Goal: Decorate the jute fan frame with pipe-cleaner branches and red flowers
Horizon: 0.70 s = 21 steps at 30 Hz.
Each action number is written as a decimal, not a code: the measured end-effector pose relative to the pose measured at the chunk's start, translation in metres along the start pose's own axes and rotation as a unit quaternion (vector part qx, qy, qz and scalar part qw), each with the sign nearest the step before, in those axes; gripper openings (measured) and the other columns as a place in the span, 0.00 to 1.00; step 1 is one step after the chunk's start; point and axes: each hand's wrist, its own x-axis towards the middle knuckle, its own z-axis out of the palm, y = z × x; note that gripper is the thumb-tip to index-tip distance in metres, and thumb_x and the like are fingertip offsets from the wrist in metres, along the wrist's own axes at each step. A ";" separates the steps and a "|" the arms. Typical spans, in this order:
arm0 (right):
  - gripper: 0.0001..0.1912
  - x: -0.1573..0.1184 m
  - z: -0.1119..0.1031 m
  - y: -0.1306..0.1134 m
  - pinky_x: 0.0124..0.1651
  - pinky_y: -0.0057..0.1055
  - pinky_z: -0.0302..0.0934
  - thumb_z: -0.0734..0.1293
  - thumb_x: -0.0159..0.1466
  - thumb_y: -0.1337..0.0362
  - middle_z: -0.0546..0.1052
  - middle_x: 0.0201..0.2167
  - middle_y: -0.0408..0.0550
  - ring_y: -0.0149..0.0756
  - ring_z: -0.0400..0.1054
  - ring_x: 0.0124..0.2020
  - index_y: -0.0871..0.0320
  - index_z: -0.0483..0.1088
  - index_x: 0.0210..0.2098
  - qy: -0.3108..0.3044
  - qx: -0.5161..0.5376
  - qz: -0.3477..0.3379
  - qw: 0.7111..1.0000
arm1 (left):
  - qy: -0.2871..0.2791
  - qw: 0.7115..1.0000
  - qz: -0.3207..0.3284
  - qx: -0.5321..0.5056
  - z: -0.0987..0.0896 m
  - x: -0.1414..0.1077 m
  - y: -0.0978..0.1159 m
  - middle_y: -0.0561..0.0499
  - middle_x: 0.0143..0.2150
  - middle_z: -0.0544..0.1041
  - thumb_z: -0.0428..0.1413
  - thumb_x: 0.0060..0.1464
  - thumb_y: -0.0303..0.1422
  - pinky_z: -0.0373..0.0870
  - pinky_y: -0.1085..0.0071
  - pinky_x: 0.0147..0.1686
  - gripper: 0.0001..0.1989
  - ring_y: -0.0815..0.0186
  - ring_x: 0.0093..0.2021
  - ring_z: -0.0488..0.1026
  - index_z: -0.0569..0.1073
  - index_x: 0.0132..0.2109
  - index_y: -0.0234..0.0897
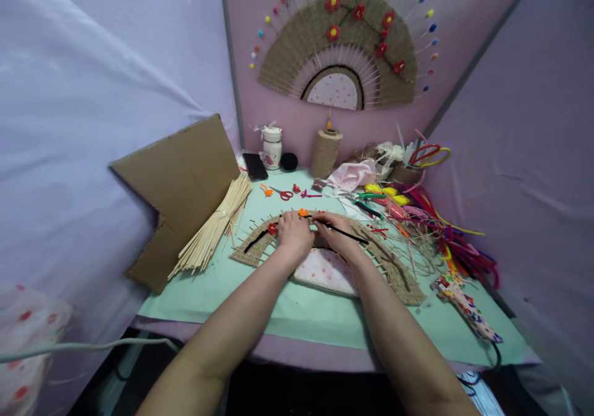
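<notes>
A woven twine fan (396, 273) with short sticks along its edge lies on the green tabletop, its dotted half-round base (325, 270) nearest me. My left hand (296, 235) rests on the fan's upper middle, beside a red flower (271, 228) and below an orange flower (303, 212); its fingertips are too small to make out. My right hand (335, 230) pinches a black fuzzy stem (350, 236), which slants down to the right over the weave. Another black stem (255, 240) lies on the fan's left part.
Cardboard (185, 181) and a bundle of sticks (216, 227) stand left. Behind are red scissors (285, 194), a twine spool (326, 153) and a white bottle (272, 148). Pliers (370, 210), coloured stems (457, 249) and a patterned glue gun (468, 307) lie right. A finished fan (297, 44) hangs behind.
</notes>
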 end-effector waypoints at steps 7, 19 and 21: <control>0.12 -0.001 0.000 -0.004 0.42 0.35 0.67 0.64 0.62 0.59 0.81 0.36 0.49 0.39 0.74 0.36 0.56 0.78 0.37 0.029 0.018 -0.020 0.999 | 0.013 1.000 0.007 -0.007 0.002 -0.003 -0.005 0.37 0.54 0.70 0.52 0.60 0.41 0.57 0.57 0.54 0.21 0.50 0.56 0.61 0.74 0.52 0.31; 0.13 -0.001 0.000 -0.009 0.41 0.35 0.67 0.64 0.63 0.57 0.81 0.37 0.50 0.39 0.73 0.37 0.56 0.77 0.38 0.056 0.051 -0.011 0.997 | 0.078 0.994 -0.037 -0.060 0.010 0.022 -0.028 0.42 0.48 0.71 0.48 0.63 0.33 0.61 0.58 0.49 0.15 0.53 0.52 0.62 0.79 0.46 0.43; 0.13 -0.001 0.000 -0.009 0.41 0.35 0.67 0.64 0.63 0.58 0.81 0.37 0.50 0.39 0.73 0.37 0.56 0.77 0.38 0.056 0.050 -0.013 0.997 | 0.076 0.993 -0.037 -0.077 0.010 0.025 -0.029 0.43 0.48 0.71 0.49 0.62 0.33 0.61 0.58 0.49 0.14 0.53 0.53 0.63 0.79 0.46 0.45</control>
